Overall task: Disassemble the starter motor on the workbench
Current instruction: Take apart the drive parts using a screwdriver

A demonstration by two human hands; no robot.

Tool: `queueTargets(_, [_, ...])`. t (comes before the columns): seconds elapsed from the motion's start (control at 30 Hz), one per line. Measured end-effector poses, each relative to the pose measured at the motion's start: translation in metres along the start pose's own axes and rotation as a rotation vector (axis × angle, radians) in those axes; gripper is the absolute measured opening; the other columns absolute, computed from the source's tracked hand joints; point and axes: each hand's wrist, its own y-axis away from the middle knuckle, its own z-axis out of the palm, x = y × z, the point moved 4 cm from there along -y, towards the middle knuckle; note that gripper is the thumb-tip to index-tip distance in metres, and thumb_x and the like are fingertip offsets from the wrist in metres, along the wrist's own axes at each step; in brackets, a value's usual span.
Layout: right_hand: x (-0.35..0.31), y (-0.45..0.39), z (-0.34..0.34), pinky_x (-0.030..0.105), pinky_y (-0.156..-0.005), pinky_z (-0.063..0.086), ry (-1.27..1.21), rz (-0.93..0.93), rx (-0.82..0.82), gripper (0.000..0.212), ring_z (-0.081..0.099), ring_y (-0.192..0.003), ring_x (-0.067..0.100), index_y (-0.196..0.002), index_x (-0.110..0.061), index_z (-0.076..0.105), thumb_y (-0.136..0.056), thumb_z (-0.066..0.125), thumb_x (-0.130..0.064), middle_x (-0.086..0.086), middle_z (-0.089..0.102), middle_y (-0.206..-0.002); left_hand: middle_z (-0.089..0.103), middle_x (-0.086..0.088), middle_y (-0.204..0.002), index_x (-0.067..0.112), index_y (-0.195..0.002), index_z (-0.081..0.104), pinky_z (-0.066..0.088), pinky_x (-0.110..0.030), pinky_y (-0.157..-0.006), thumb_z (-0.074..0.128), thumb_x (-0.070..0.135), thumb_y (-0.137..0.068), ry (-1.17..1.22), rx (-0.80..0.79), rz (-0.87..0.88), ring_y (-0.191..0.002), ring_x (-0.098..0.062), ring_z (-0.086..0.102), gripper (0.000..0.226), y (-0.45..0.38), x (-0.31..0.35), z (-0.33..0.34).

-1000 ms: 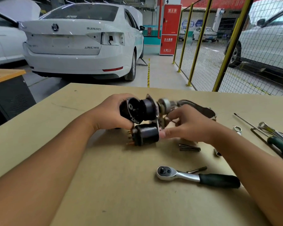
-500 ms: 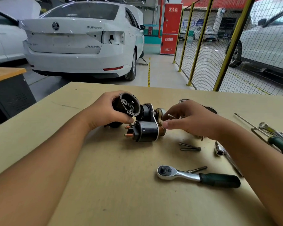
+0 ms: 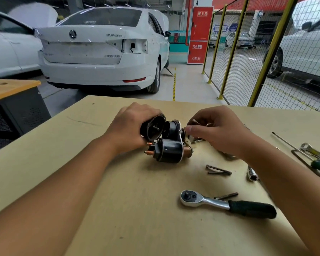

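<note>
Left hand grips the starter motor; right hand, fingers curled, pinches its far end.

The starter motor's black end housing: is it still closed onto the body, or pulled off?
Pulled off. The left hand grips the black end housing tilted away from the starter motor, its open inside facing the camera.

Black starter motor with copper studs, on a tan desk; chrome ratchet with a dark green handle; white car; yellow fence posts.
</note>
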Motion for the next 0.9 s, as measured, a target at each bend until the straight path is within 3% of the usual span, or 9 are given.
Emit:
queueTargets(0.1, [0.005,0.000,-0.002,0.046,-0.071,0.055,0.013,0.031,0.018,0.006,0.066,-0.072,0.019,-0.081,-0.025,0.077,-0.085,0.077,-0.029,-0.003,0.071,-0.072,0.066,0.009,-0.128,0.028,-0.128,0.067,0.030,-0.054,-0.111,0.086,0.020,-0.070,-0.312,0.093,-0.014,-0.122,-0.026,0.056,0.061,0.007,-0.008,-0.004])
queueTargets(0.17, [0.007,0.001,-0.002,0.047,-0.071,0.056,0.009,0.050,0.028,0.006,0.067,-0.075,0.025,-0.082,-0.024,0.078,-0.085,0.077,-0.029,0.000,0.071,-0.072,0.067,0.008,-0.127,0.027,-0.125,0.069,0.027,-0.058,-0.111,0.080,0.014,-0.077,-0.451,0.184,-0.007,-0.123,-0.027,0.056,0.051,0.009,-0.010,-0.011])
queueTargets(0.27, [0.005,0.000,-0.001,0.044,-0.070,0.055,0.000,0.062,0.025,0.006,0.066,-0.073,0.021,-0.081,-0.025,0.077,-0.085,0.076,-0.029,-0.001,0.071,-0.072,0.067,0.009,-0.124,0.028,-0.121,0.069,0.031,-0.060,-0.104,0.066,0.005,-0.089,-0.724,0.174,0.199,-0.123,-0.028,0.059,0.039,0.010,-0.016,-0.024])
queueTargets(0.4, [-0.002,-0.001,0.003,0.043,-0.067,0.053,-0.014,0.042,0.023,0.007,0.065,-0.073,0.024,-0.079,-0.023,0.076,-0.084,0.076,-0.027,0.002,0.070,-0.072,0.068,0.006,-0.110,0.028,-0.109,0.067,0.039,-0.055,-0.101,0.044,-0.003,-0.099,-1.032,0.066,0.496,-0.117,-0.024,0.065,0.040,0.016,-0.022,-0.034])
queueTargets(0.57, [-0.005,0.001,0.004,0.049,-0.072,0.055,-0.041,0.056,0.014,0.007,0.066,-0.079,0.031,-0.078,-0.021,0.077,-0.084,0.077,-0.025,0.006,0.071,-0.075,0.068,0.006,-0.104,0.029,-0.103,0.066,0.048,-0.054,-0.094,0.044,-0.003,-0.098,-1.047,-0.035,0.585,-0.111,-0.021,0.067,0.039,0.024,-0.016,-0.019])
queueTargets(0.83, [-0.004,-0.001,0.006,0.048,-0.071,0.054,-0.044,0.056,0.012,0.008,0.065,-0.078,0.030,-0.077,-0.024,0.076,-0.084,0.077,-0.027,0.003,0.071,-0.073,0.066,0.007,-0.106,0.030,-0.104,0.063,0.045,-0.049,-0.094,0.052,-0.001,-0.097,-1.063,0.042,0.700,-0.115,-0.020,0.065,0.034,0.019,-0.018,-0.022])
queueTargets(0.9, [-0.004,-0.001,0.007,0.045,-0.070,0.054,-0.035,0.055,0.006,0.008,0.065,-0.077,0.029,-0.077,-0.024,0.077,-0.084,0.078,-0.027,0.002,0.071,-0.072,0.069,0.008,-0.108,0.031,-0.105,0.067,0.042,-0.047,-0.091,0.050,0.000,-0.097,-1.001,0.108,0.594,-0.113,-0.021,0.067,0.036,0.022,-0.018,-0.024])
